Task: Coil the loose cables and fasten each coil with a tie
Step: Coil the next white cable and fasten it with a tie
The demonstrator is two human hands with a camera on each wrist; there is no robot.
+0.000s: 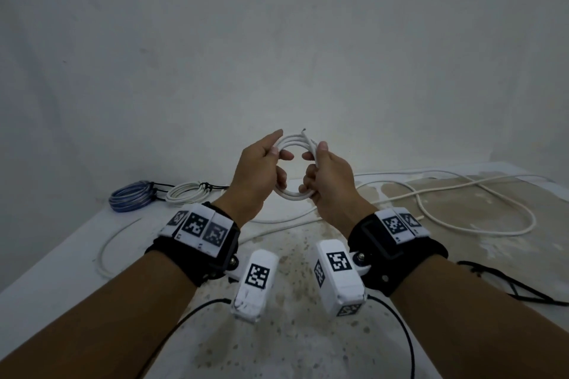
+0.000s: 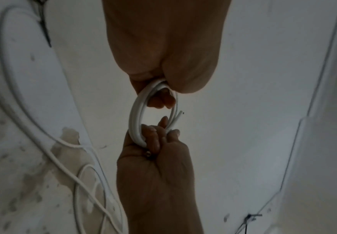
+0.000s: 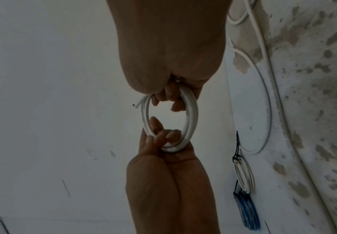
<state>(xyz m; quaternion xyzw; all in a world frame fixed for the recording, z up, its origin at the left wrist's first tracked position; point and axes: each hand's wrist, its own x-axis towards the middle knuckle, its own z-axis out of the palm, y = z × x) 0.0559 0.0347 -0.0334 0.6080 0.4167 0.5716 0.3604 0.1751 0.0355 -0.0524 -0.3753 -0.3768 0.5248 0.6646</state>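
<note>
- above the middle of the tabletop [image 1: 308, 332]: coil [image 1: 294, 194], white, several turns, held upright in the air between both hands, its open ring facing the person.
- left hand [image 1: 257, 174]: fingers curled round the coil's left arc, thumb on top.
- right hand [image 1: 328, 180]: fingers curled round the right arc; the cut end [image 1: 304, 131] sticks up just beside its thumb.
- key relation: the ring's plane runs left to right, each hand on its own side, the top and bottom arcs bare between them; a tie would likely pass through the opening there.
- ties [image 1: 517, 289]: black, at the right edge, nearer the right hand, which would probably have to let go to fetch one.
- far-left corner: blue coil [image 1: 132, 198] and white coil [image 1: 184, 194], each already tied in black.
- right and near-left of the tabletop: loose cable [image 1: 462, 224], white, not yet coiled.
</note>
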